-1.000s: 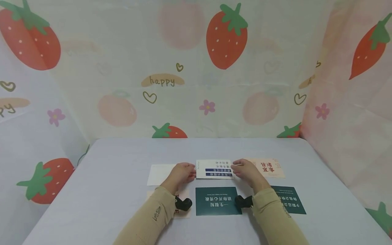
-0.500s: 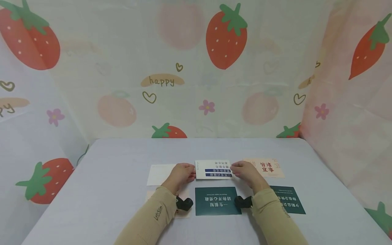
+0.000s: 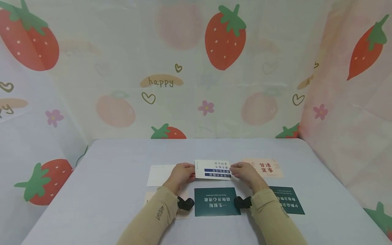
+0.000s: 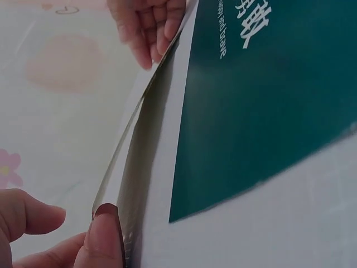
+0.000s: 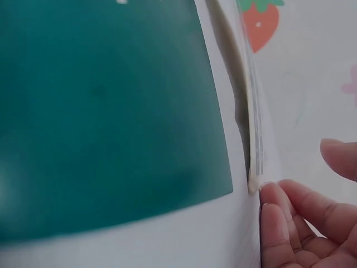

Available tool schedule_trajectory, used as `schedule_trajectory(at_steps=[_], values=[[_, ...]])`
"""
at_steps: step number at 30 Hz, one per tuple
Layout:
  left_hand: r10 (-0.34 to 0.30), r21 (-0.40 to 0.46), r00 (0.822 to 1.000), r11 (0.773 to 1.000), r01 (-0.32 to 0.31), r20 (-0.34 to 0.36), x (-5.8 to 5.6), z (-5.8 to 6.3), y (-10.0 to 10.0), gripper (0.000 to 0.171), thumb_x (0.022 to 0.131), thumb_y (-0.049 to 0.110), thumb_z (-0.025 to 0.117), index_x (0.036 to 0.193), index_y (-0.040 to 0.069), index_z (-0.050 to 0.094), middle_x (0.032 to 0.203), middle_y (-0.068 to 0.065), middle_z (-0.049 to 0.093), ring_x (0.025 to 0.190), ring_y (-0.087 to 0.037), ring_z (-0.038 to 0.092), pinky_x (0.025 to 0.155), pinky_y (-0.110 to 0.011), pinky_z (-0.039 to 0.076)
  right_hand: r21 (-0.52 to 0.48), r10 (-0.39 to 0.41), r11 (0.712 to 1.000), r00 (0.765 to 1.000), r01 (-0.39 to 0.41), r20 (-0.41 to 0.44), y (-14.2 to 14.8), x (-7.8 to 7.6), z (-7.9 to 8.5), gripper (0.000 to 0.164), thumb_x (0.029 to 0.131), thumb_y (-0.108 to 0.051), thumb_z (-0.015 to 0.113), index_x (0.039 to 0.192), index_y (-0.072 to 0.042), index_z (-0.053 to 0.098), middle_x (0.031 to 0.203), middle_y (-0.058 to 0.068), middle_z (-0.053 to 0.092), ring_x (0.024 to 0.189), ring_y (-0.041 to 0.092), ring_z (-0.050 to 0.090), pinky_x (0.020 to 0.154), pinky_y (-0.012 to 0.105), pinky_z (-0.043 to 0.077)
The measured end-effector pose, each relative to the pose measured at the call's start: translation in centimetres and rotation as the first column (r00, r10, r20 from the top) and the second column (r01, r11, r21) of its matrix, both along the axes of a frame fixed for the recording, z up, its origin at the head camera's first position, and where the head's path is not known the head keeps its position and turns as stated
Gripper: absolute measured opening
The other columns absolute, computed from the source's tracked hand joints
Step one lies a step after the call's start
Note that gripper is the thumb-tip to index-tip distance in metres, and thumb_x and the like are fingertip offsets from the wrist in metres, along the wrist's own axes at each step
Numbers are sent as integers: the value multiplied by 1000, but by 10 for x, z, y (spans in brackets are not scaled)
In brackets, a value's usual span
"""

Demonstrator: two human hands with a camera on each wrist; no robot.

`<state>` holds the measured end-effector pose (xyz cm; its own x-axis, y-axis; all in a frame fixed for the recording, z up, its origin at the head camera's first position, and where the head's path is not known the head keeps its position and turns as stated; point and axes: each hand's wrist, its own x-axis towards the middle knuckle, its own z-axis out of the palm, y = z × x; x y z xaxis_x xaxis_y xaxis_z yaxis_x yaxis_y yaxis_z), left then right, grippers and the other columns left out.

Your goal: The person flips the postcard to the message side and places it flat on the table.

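A white card [image 3: 211, 169] with blue bands and dark print lies between my two hands in the head view. Its near edge bows slightly off the white cloth in the left wrist view. My left hand [image 3: 182, 174] touches the card's left end with the fingertips [image 4: 105, 237], its thumb standing apart. At the right end, my right hand [image 3: 248, 174] has relaxed fingers [image 5: 273, 229] against the card's edge, and that thumb too stays off it. Just nearer to me is a dark green card [image 3: 216, 202] with white characters.
A plain white card [image 3: 157, 175] lies to the left, with a pale card [image 3: 182, 215] partly hidden under the left sleeve. A cream card [image 3: 267, 167] with red characters and a second green card [image 3: 291, 200] lie to the right. Strawberry-patterned cloth [image 3: 122, 61] walls the table's back and sides.
Both hands stay at the ends of the white card, which has shifted very little. The right fingertips have come slightly to the left. The other cards keep their places.
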<state>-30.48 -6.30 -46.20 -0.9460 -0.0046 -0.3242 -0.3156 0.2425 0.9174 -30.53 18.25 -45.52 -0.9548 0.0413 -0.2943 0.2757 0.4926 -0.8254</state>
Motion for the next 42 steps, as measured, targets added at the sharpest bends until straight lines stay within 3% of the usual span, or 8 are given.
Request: schedule_trajectory(at_steps=[11,20,29,42], values=[[-10,-51,998,999,8,-55,-1,-3,5,28,87,13,57,113,5,63,101,-8,64,77,-15,60,64,-23,51,14,8,1000,1000,-8,9,3,0,-1,35,90,-26,57,118,-6,59,116,11,59,101,22,58,89,39,46],[-5,-25,998,1000,3,-64,-2,-5,4,34,84,9,60,117,6,60,106,-10,61,77,-15,61,64,-23,52,-1,-7,1000,1000,7,20,3,-2,-3,35,90,-25,57,119,-6,58,117,11,59,102,22,58,90,39,46],[23,-30,997,999,-25,-75,-1,-4,2,35,85,8,59,119,7,59,100,-11,59,73,-15,59,63,-22,52,-17,-2,1000,1000,3,29,3,-3,-2,35,90,-26,57,118,-5,58,112,8,61,99,20,59,90,40,45],[0,-14,998,1000,-1,-56,-1,3,-1,35,85,7,59,120,8,59,93,-9,63,72,-15,59,62,-23,51,0,21,1000,999,-21,27,1,-3,2,35,89,-25,57,118,-4,58,108,8,62,94,19,59,85,35,46]])
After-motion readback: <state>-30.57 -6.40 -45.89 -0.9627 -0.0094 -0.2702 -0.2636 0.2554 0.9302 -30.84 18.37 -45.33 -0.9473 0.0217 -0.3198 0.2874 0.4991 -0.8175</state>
